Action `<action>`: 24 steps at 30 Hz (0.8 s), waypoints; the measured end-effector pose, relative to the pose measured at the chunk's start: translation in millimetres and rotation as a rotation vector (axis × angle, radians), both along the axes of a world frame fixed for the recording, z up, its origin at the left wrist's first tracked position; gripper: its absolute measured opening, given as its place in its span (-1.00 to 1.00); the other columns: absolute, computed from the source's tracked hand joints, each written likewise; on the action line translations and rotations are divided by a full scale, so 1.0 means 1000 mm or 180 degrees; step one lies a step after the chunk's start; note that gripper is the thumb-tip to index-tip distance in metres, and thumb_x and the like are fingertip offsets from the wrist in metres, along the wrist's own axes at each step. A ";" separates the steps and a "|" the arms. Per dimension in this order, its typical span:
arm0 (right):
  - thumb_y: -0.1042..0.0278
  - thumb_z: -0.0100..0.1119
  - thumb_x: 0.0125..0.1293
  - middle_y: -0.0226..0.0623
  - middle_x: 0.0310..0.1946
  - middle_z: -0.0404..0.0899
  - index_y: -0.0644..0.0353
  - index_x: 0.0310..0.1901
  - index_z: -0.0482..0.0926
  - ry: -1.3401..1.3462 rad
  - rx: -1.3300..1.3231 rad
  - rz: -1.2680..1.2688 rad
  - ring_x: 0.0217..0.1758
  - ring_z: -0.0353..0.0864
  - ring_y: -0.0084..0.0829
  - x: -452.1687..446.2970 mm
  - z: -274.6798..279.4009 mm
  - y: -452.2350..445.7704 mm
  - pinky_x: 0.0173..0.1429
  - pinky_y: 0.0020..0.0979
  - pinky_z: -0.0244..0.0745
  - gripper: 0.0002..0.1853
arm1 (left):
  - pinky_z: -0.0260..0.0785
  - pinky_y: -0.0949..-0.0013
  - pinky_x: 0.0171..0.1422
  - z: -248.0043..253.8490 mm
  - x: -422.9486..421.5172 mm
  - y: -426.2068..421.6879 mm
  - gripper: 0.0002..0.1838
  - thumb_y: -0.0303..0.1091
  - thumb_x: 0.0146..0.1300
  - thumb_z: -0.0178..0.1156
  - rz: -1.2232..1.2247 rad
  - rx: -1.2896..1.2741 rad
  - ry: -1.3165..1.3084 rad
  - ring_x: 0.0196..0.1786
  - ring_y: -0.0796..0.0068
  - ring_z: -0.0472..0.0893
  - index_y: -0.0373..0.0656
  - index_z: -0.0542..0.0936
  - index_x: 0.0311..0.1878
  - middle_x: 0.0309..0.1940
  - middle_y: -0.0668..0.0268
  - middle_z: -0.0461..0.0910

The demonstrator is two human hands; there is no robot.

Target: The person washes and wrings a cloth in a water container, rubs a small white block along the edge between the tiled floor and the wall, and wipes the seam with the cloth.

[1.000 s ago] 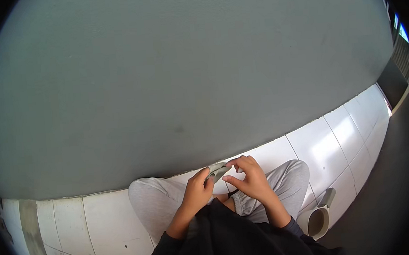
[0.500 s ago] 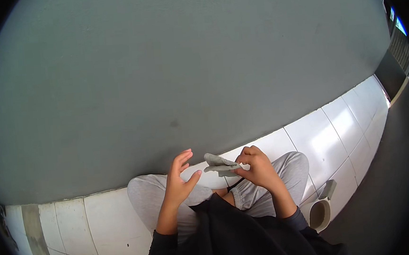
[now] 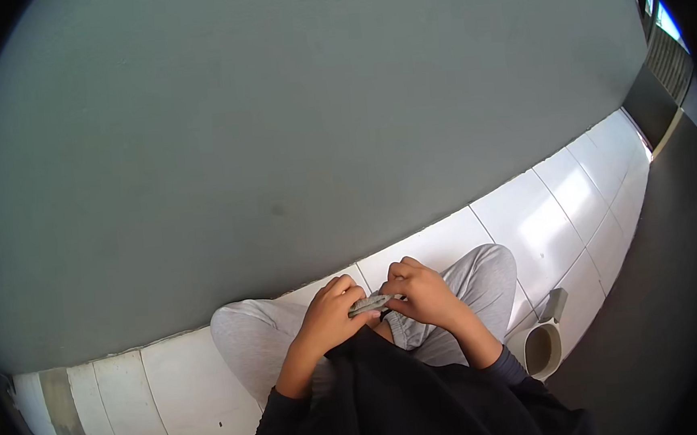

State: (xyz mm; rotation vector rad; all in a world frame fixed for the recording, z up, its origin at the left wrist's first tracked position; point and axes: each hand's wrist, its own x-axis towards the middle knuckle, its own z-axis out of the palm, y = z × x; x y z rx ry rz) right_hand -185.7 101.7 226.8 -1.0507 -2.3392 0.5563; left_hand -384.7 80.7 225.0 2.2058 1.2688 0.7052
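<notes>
A folded grey-green cloth (image 3: 373, 304) spans the small gap between my hands, above my crossed legs. My left hand (image 3: 333, 315) grips its left end, fingers curled over the top and thumb beneath. At the other end, my right hand (image 3: 420, 293) pinches it between thumb and bent fingers. The fingers hide much of the cloth, and only a narrow folded strip shows.
A plain grey wall (image 3: 293, 124) rises in front of my knees. White floor tiles (image 3: 191, 390) run along its base. By my right knee stands a pale dipper (image 3: 527, 350) with a handle, holding cloudy brownish liquid.
My left hand has moved right and closed on the cloth's left end; before, it was open and apart from it. The cloth now looks more tightly folded. The view has shifted slightly.
</notes>
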 end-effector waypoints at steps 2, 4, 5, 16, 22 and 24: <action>0.38 0.31 -0.13 -0.40 -0.45 0.44 0.09 -0.41 0.63 0.0010 -0.0019 -0.0091 -0.28 0.44 -0.35 0.004 0.003 -0.005 -0.24 -0.34 0.44 -0.83 | 0.34 0.25 -0.16 0.000 0.002 -0.003 -0.76 -0.23 0.04 0.29 -0.0045 -0.0141 0.0001 -0.24 0.25 0.47 -0.21 0.53 -0.41 -0.40 0.27 0.43; 0.38 0.31 -0.10 -0.39 -0.43 0.43 0.09 -0.36 0.62 0.0039 -0.0008 -0.0188 -0.28 0.43 -0.34 0.008 0.007 -0.011 -0.22 -0.33 0.42 -0.81 | 0.36 0.24 -0.17 -0.003 0.005 -0.004 -0.78 -0.26 0.09 0.25 -0.0151 0.0058 -0.0090 -0.22 0.21 0.50 -0.23 0.51 -0.38 -0.36 0.26 0.45; 0.38 0.31 -0.10 -0.39 -0.43 0.43 0.09 -0.36 0.62 0.0044 0.0001 -0.0233 -0.28 0.43 -0.34 0.009 0.010 -0.015 -0.22 -0.33 0.42 -0.81 | 0.36 0.24 -0.17 -0.003 0.005 -0.006 -0.78 -0.26 0.09 0.25 -0.0196 0.0066 -0.0086 -0.22 0.21 0.50 -0.23 0.51 -0.38 -0.36 0.26 0.45; 0.66 -0.11 0.01 -0.17 -0.20 0.31 0.27 -0.05 0.20 0.0876 -0.0753 -0.1135 -0.21 0.35 -0.32 0.027 0.079 -0.039 -0.11 -0.36 0.33 -0.61 | 0.36 0.32 -0.21 0.008 -0.022 0.007 -0.67 -0.43 0.23 0.09 0.0312 0.0356 -0.0828 -0.36 0.20 0.54 -0.25 0.41 0.07 -0.36 0.09 0.55; 0.71 -0.24 0.25 -0.28 -0.19 0.31 0.16 -0.06 0.08 0.1804 -0.0467 -0.0729 -0.26 0.25 -0.57 0.042 0.120 -0.025 -0.14 -0.54 0.25 -0.71 | 0.20 0.46 -0.40 0.035 -0.027 0.005 -0.55 -0.47 0.27 0.03 0.0431 0.0122 -0.1172 -0.54 0.55 0.30 -0.23 0.26 0.23 -0.56 0.29 0.33; 0.65 -0.12 0.28 -0.32 -0.20 0.34 0.13 -0.06 0.12 0.1493 -0.0124 -0.0913 -0.29 0.24 -0.59 0.035 0.122 -0.001 -0.18 -0.53 0.26 -0.72 | 0.16 0.47 -0.43 0.035 -0.030 0.004 -0.54 -0.48 0.28 0.02 0.0547 0.0155 -0.1369 -0.55 0.60 0.24 -0.23 0.25 0.24 -0.58 0.32 0.28</action>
